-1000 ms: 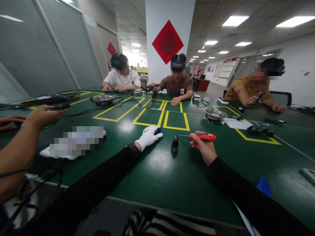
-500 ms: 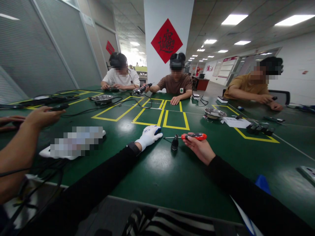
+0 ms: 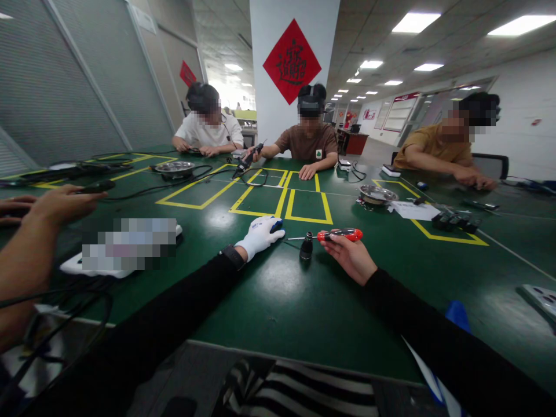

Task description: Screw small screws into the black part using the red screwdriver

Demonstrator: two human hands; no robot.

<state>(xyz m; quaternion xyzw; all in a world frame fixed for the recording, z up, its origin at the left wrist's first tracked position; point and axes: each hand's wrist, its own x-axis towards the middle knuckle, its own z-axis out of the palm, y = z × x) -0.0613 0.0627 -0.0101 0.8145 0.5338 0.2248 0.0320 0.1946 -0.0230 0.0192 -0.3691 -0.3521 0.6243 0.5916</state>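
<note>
The right hand, holding the red screwdriver, has moved it closer to the left hand (grip: cannot tell)

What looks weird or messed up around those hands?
The left hand wears a white glove, but the right hand, holding the red screwdriver, is bare. They don't match! The small black part stands upright, not tipped.

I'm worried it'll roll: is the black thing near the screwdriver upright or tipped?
Upright: the black thing stands on its wide end, narrow end up.
</note>
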